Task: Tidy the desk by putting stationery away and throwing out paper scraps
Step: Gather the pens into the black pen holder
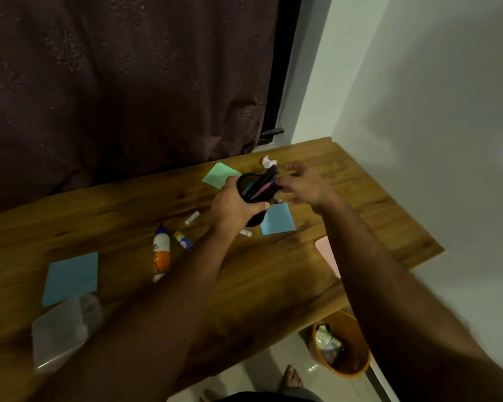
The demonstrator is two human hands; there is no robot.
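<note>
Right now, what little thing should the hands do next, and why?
Probably set the black pen cup back down on the desk. The left hand grips it tilted above the desk, pens already inside, while the right hand is at their tips. The glue bottle and crumpled paper scrap lie waiting.

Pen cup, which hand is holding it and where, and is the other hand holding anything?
The left hand grips the pen cup around its side. The right hand is at the pens; too blurred to tell.
</note>
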